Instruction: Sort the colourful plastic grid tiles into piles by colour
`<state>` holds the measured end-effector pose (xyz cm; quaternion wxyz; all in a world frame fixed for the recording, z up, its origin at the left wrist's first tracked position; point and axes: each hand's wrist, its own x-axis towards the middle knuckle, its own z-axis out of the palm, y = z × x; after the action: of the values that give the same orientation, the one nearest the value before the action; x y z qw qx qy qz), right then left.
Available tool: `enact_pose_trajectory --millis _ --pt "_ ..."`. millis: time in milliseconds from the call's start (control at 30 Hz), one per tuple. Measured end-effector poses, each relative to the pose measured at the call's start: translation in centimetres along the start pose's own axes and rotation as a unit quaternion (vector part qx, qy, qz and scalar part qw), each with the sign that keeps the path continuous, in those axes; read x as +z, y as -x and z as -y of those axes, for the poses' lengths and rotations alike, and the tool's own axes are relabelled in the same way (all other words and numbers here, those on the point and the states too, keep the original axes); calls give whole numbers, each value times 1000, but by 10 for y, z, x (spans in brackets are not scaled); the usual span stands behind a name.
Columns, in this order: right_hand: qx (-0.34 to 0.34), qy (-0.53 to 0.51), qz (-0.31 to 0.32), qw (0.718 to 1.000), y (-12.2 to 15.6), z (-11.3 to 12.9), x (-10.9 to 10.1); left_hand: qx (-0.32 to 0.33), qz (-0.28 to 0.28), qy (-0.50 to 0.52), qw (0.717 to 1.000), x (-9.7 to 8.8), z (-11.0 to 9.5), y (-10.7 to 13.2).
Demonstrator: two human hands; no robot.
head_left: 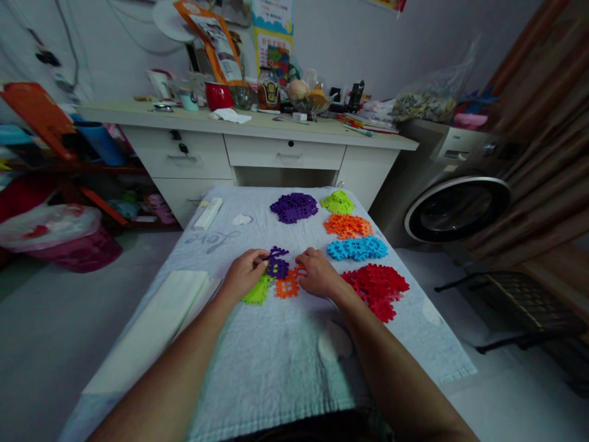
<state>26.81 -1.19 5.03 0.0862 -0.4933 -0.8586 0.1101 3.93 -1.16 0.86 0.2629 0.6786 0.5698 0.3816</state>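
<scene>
The left hand (pixel 245 274) is closing its thumb and fingers on the edge of an upper purple piece (pixel 278 252). The right hand (pixel 319 274) is curling its fingers at the right side of an orange piece (pixel 287 286) and is touching it; whether it is gripping, I cannot tell. Between the hands, a lower purple piece (pixel 278 268) is sitting just beyond the orange one, and a green piece (pixel 257 291) is lying to its left, partly under the left hand.

Farther out on the cloth-covered worktop (pixel 276 350), a purple pile (pixel 294 207) is resting beyond the hands. Along the right side, a lime pile (pixel 338 201), an orange pile (pixel 348 226), a blue pile (pixel 358 248) and a red pile (pixel 375 285) are running from far to near. On the left, a small white box (pixel 208 214) is lying beyond a long white slab (pixel 151 328). Behind, a white cabinet (pixel 285 147) is standing against the wall, with a washing machine (pixel 442 172) standing to its right.
</scene>
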Motion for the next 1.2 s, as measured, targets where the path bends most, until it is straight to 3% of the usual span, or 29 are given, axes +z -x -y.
enact_pose_trajectory --millis 367,500,667,767,900,1067,1200 --pt "35 -27 22 999 -6 -4 -2 1 -5 3 1000 1 1 -1" --pt "52 -27 8 998 -9 -3 -17 6 -7 5 1000 1 0 -2" --pt "47 -71 -33 996 -25 -14 -50 19 -11 7 1000 1 -1 -2" --pt "66 -104 -71 990 -42 -36 -70 21 -8 9 1000 1 -1 -2" --pt "152 -137 -144 968 -64 -83 -85 27 -5 6 1000 1 0 -2" --pt "291 -157 -187 925 -77 -137 -87 23 -1 6 1000 1 1 -2" --pt "334 -154 -182 912 -79 -161 -81 21 3 2 1000 0 -1 -2"
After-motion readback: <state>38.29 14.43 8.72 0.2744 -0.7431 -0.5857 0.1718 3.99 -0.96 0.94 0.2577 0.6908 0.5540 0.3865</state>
